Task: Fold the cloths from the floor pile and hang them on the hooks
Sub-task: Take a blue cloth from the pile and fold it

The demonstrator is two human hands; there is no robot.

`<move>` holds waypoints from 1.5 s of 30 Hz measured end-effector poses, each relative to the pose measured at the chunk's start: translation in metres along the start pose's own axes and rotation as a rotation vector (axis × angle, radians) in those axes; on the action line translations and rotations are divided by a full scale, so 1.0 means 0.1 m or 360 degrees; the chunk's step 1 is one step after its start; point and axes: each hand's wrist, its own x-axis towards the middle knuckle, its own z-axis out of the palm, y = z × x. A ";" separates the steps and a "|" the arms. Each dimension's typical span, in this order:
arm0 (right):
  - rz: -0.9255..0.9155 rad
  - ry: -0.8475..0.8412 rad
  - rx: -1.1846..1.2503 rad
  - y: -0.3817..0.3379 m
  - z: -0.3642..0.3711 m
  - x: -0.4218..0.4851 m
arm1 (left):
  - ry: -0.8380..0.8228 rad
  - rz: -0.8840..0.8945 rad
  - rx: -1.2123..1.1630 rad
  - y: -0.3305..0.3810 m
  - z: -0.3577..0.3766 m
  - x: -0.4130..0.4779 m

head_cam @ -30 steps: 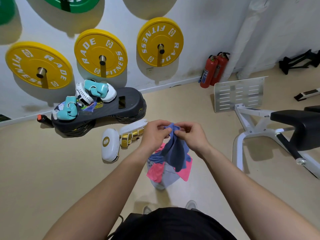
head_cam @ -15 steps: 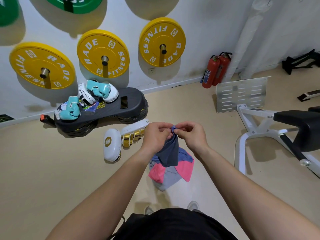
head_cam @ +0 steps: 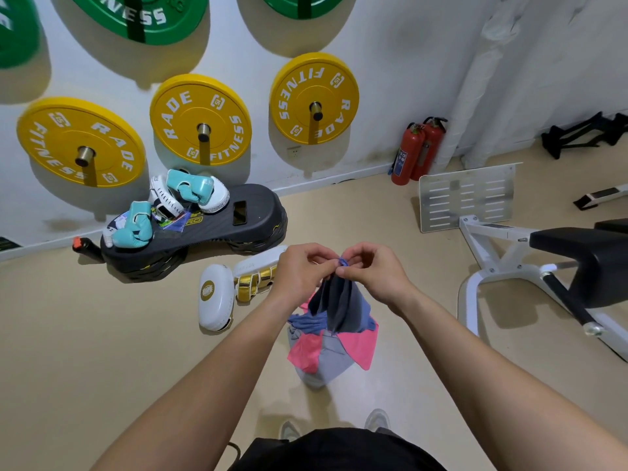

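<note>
A dark blue cloth (head_cam: 336, 304) hangs in the air above the floor pile, bunched into a narrow drape. My left hand (head_cam: 302, 270) and my right hand (head_cam: 373, 270) meet at its top edge and both pinch it there, fingertips almost touching. Below them lies the pile of cloths (head_cam: 331, 351) on the beige floor: pink, grey and blue pieces heaped together. No hooks with cloths on them show in this view.
Yellow weight plates (head_cam: 200, 120) and green ones hang on pegs on the white wall. A black step platform (head_cam: 204, 229) carries teal boxing gloves; white and gold pads (head_cam: 217, 300) lie beside it. A white-framed bench (head_cam: 543, 263) stands right, two red fire extinguishers (head_cam: 418, 151) by the wall.
The cloth has been lifted clear of the pile and gathered narrower. My two hands have closed in on each other at its top edge, and the view has tilted up the wall.
</note>
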 end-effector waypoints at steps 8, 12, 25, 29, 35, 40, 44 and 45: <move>-0.0138 -0.0282 -0.0358 -0.43 -0.16 0.16 | -0.0080 0.0219 0.0077 -0.12 -0.11 -0.04; -0.0186 -0.0257 -0.0331 -0.73 -0.17 0.19 | -0.0098 0.0175 0.0327 -0.25 -0.16 -0.03; -0.0406 0.0368 -0.0676 -0.92 -0.59 0.23 | 0.0032 -0.0027 0.0673 -0.64 -0.33 -0.03; -0.0249 0.0660 -0.0643 -0.59 -0.85 0.25 | 0.0267 0.0054 0.0549 -0.49 -0.66 0.06; 0.0035 0.0788 -0.0670 -0.04 -0.94 0.21 | 0.0444 0.0183 0.0497 -0.08 -0.97 0.21; -0.0091 0.0855 -0.0681 -0.10 -0.84 0.27 | 0.0700 0.0105 0.0537 0.02 -1.03 0.27; -0.0040 0.0951 -0.0583 -0.09 -0.85 0.42 | 0.0797 -0.0107 0.0486 0.01 -0.95 0.34; 0.0005 0.0985 -0.0510 -0.05 -0.84 0.44 | 0.0776 -0.0160 0.0466 0.00 -0.88 0.34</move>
